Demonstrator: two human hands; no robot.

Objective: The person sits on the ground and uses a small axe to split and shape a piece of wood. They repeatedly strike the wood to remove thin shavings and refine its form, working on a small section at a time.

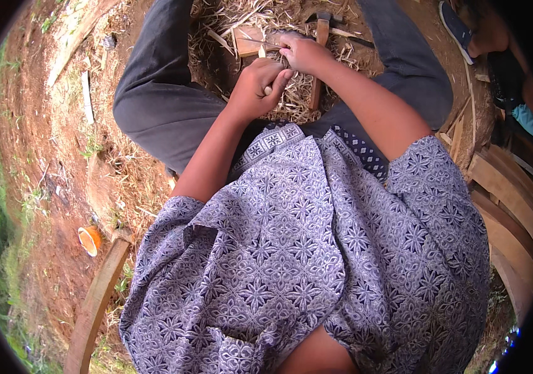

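Between my spread knees, both hands are close together over a bed of wood shavings. My left hand is closed round a pale wooden stick, whose rounded end shows below the thumb. My right hand is closed just beyond it, on what looks like a knife; its thin blade points left and its handle is hidden in the fingers. Under the blade lies a reddish-brown wood block. A hammer with a long wooden handle lies right beside my right hand, partly covered by the wrist.
A dark bar-like tool lies right of the hammer. Another person's shoe and leg are at the upper right. Curved wooden pieces are stacked at the right. An orange bowl-like object and a curved plank lie at the left.
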